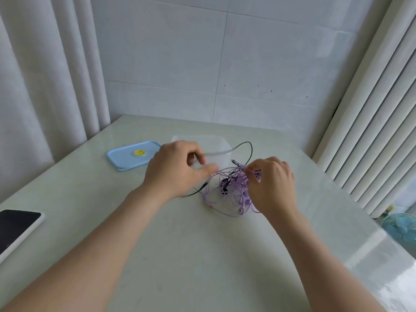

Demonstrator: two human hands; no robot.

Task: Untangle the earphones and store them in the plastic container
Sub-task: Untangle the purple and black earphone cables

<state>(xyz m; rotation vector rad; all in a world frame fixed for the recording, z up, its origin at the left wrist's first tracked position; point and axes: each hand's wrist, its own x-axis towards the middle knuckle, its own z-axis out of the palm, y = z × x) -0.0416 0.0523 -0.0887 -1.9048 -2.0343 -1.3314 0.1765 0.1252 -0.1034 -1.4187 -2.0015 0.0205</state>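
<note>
Currently, tangled earphones (pixel 234 188) lie on the table (pixel 202 255), just before the plastic container (pixel 216 145). The right hand (pixel 273 183) fingers pinch the knot; the left hand (pixel 175 170) fingers seem to pinch a black cable (pixel 249 149). Tugging could tighten it.

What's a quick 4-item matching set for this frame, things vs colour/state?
Things: 1 lid; 2 plastic container; 3 earphones; 4 device.
Descriptions: A purple and black, tangled; B light blue, flat on the table; C dark screen, at the table's left edge; D translucent, open.
Pairs: 1-B, 2-D, 3-A, 4-C.
</note>
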